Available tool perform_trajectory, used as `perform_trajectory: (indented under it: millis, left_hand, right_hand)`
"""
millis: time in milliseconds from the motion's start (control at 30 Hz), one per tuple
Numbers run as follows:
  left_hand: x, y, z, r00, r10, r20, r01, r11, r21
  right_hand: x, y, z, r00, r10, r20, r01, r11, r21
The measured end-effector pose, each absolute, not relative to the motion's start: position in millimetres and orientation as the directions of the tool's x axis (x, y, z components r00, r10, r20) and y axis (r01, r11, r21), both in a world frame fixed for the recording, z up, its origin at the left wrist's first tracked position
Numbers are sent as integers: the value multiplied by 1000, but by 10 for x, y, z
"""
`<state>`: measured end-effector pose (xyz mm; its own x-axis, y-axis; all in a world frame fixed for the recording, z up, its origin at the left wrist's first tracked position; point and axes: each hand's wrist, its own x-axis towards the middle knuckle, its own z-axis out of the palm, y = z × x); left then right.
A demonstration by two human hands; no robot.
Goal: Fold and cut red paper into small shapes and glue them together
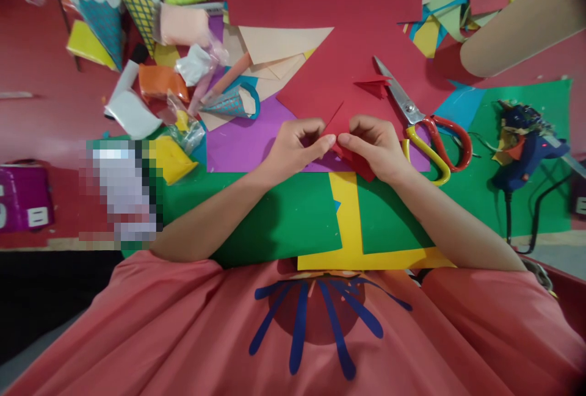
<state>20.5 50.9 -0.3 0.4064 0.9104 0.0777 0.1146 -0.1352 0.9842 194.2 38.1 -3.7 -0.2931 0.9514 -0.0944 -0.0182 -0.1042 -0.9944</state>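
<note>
Pink shirt (174, 323) nearest you, blue print down its front. Your left hand (295, 149) and right hand (384, 149) nearly meet over the purple sheet (242, 146); thumbs and fingers of both pinch the red paper (363, 166) between them. Its far edges blur into the red sheet (311, 79) behind: red on red, so a fold could go crooked unnoticed. Uneven pinching could slip or crease it. Just beyond, a folded red piece (376, 86) by the scissors (411, 108); a careless reach could crush it. Scissor handles lie beside your right wrist; an outward swing could catch them. Further right, glue gun (517, 167), red light showing; if hot, a snagged cord could drag it. Cones (98, 21) far left on the desk (27, 118).
</note>
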Motion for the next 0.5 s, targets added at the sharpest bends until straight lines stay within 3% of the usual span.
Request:
perform_trajectory:
  millis: [267,500]
  left_hand:
    - [240,519,-44,257,958,127,46,-143,989]
    - [211,548,-102,278,945,173,-24,-173,985]
  right_hand:
    - [1955,403,-118,-251,960,-126,-101,-155,-983]
    - [1965,404,-133,-233,968,-97,-102,-123,-987]
